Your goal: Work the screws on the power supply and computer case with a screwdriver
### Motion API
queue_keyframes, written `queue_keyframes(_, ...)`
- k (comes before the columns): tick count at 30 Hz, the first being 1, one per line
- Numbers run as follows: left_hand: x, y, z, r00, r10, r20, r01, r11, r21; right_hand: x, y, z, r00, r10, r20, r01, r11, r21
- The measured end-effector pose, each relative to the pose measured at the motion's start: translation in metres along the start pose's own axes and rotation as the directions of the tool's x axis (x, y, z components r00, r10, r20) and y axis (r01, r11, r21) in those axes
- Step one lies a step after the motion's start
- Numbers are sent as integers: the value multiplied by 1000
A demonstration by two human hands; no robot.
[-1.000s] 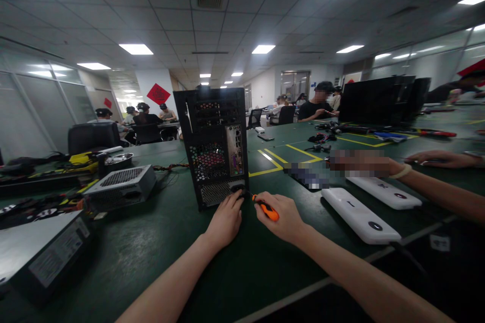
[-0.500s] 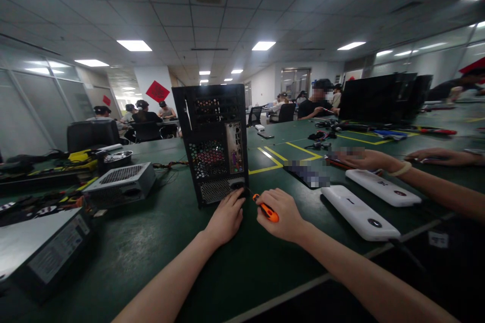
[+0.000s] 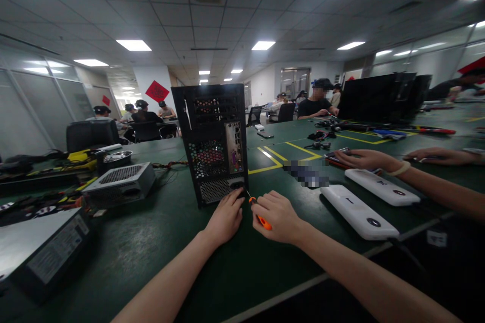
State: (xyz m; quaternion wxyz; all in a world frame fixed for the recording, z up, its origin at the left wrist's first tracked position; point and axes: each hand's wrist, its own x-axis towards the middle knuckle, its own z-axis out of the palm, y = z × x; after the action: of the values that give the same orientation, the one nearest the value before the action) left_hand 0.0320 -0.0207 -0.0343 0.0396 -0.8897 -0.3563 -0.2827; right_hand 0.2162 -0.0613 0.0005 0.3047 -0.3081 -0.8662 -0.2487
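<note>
Screwdriver (image 3: 265,223) clasped in our right grip (image 3: 278,217) points toward a black computer case (image 3: 214,133) upright on the tabletop (image 3: 132,245); our left grip (image 3: 226,214) touches the case's lower edge, whether closed we cannot tell

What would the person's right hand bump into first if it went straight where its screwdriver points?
Probably the black computer case, near its lower right corner; the orange screwdriver in the right hand points there. Whether its tip touches is unclear.
</note>
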Motion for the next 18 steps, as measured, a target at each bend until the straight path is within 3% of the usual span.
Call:
queue_keyframes(4,-1,-1,2,1000,-11,-2,11,1000,-4,0,-2,0,976,-168,140,180,981,-73)
queue_keyframes(7,-1,-1,2,1000,-9,-11,9,1000,-6,0,-2,-2,966,-175,188,187,981,-46)
queue_keyframes(11,0,1,0,1000,-15,1,15,1000,-6,0,-2,-3,995,60,81,-62,998,27)
queue_keyframes(14,0,1,-1,1000,-21,5,21,1000,-4,0,0,-1,961,276,10,-274,950,150)
queue_keyframes(18,-1,2,-3,999,-31,13,31,1000,-3,-1,2,0,933,359,16,-353,908,225)
